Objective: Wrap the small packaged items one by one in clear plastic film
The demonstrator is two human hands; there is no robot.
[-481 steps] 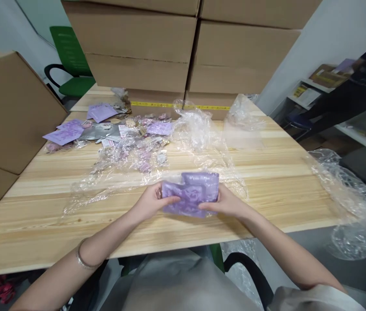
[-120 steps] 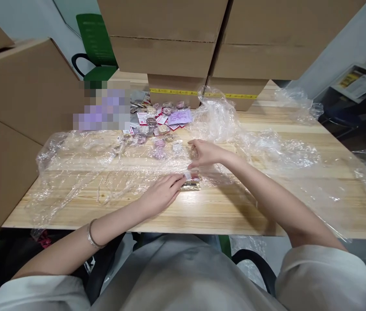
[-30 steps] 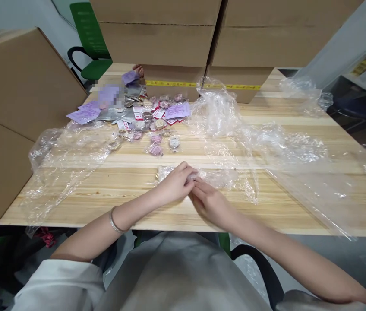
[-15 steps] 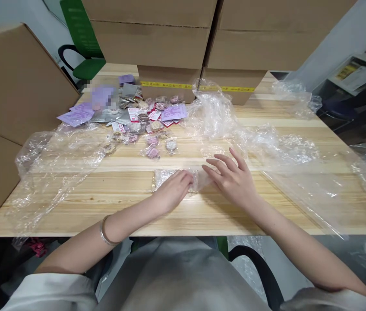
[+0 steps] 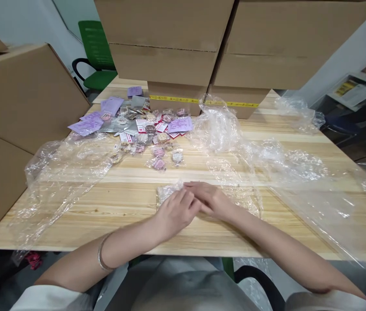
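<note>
A small packet wrapped in clear film (image 5: 165, 193) lies on the wooden table (image 5: 131, 216) near its front edge. My left hand (image 5: 174, 212) rests on the packet's right part with its fingers curled over it. My right hand (image 5: 211, 200) lies flat across from the right, its fingertips over my left fingers and on the film at the packet's top edge. Most of the packet is hidden under both hands. A silver bracelet (image 5: 100, 258) sits on my left wrist.
Loose clear film (image 5: 66, 166) spreads over the table's left, with more film (image 5: 267, 160) on the right and hanging past the right edge. A pile of purple cards and small bagged items (image 5: 144, 123) lies at the back. Cardboard boxes (image 5: 176, 47) stand behind and at the left (image 5: 21, 99).
Half a second ago my right hand lay open on the table right of the packet; it has slid left onto my left fingers. The view has shifted slightly.
</note>
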